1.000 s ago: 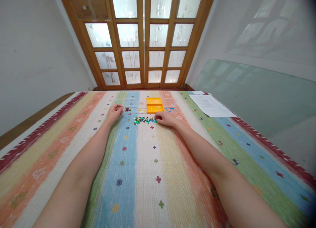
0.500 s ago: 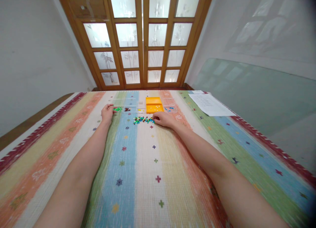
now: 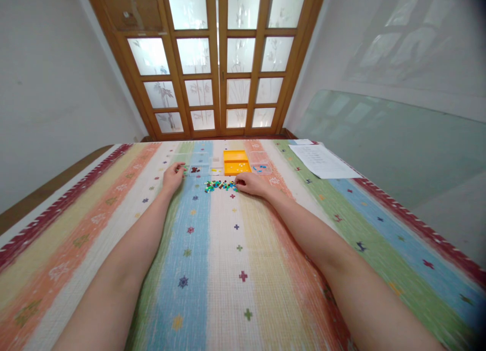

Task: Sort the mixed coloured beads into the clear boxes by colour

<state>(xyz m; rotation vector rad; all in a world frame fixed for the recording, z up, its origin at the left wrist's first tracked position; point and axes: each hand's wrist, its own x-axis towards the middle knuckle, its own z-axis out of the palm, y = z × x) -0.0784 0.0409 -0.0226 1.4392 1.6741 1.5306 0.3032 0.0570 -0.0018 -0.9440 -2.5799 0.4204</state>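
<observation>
Far out on the striped cloth, at the reach of both outstretched arms, lies a pile of tiny pieces. They are green, blue, dark and a few reddish bits, strewn in a loose, flat band across the white stripe and too small to show their shape. Just behind the pile stands a row of shallow trays: an orange tray in the middle with a few pale specks on its floor, a clear tray to its left holding dark brown bits, and a second clear tray to its right with some blue ones. The right hand rests palm down at the right end of the pile, fingers bent and drawn together, the fingertips touching the outermost pieces; whether one is pinched between them cannot be told. The left hand lies on the cloth left of the pile and apart from it, loosely curled, with its fingertips at the near left corner of the clear tray; whether it holds anything is hidden. A sheet of paper lies well off to the right, and glazed wooden doors stand beyond the cloth's far edge.
</observation>
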